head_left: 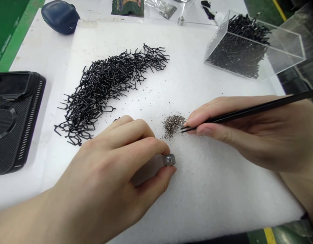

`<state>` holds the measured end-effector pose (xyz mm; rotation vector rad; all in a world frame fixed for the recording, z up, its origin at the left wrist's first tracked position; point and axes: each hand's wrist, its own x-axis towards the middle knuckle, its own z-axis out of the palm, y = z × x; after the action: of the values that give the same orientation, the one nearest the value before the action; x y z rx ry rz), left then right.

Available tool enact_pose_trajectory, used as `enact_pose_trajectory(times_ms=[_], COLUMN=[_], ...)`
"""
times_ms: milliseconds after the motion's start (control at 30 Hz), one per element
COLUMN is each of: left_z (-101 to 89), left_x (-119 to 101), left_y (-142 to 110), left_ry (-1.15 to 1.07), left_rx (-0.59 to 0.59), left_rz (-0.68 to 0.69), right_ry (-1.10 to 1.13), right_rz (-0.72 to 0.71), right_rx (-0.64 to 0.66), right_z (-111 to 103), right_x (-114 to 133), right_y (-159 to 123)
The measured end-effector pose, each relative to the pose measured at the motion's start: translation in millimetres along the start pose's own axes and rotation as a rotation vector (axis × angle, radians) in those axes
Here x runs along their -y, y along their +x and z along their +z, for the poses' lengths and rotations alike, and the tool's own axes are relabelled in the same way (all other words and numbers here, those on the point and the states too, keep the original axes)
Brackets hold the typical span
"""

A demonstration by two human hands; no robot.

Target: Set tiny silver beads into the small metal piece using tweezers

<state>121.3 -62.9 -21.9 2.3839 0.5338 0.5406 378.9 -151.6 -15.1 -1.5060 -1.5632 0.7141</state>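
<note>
Between thumb and forefinger, my left hand (pixel 115 169) grips a small grey metal block (pixel 169 159) low over the white foam sheet (pixel 212 200). My right hand (pixel 237 128) holds black tweezers (pixel 247 111) like a pen. Their thin tips reach the right edge of a little heap of tiny metallic grains (pixel 173 124), too small to name. Whether the tips pinch a grain cannot be made out. Beyond my left hand lies a long pile of black forked pieces (pixel 105 79). My left fingers hide a bit of the sheet.
A clear plastic box (pixel 280 54) full of black pieces stands tilted at the back right. A dark blue rounded object (pixel 60 17) sits back left, a black phone case (pixel 16 122) at the left edge. Behind are a green packet (pixel 128 6) and a small metal piece (pixel 180 21).
</note>
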Motion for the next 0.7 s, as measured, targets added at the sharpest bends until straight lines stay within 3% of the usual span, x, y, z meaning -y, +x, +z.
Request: enact_pose_trajectory(times_ms=[700], left_z=[1.3], left_x=[1.8], left_y=[-1.6], left_ry=[-0.005], left_rx=[-0.004], left_rz=[0.011], right_ry=[0.028], right_rz=[-0.01], right_rx=[0.003], right_z=[1.7], right_x=[0.9], right_y=[0.5])
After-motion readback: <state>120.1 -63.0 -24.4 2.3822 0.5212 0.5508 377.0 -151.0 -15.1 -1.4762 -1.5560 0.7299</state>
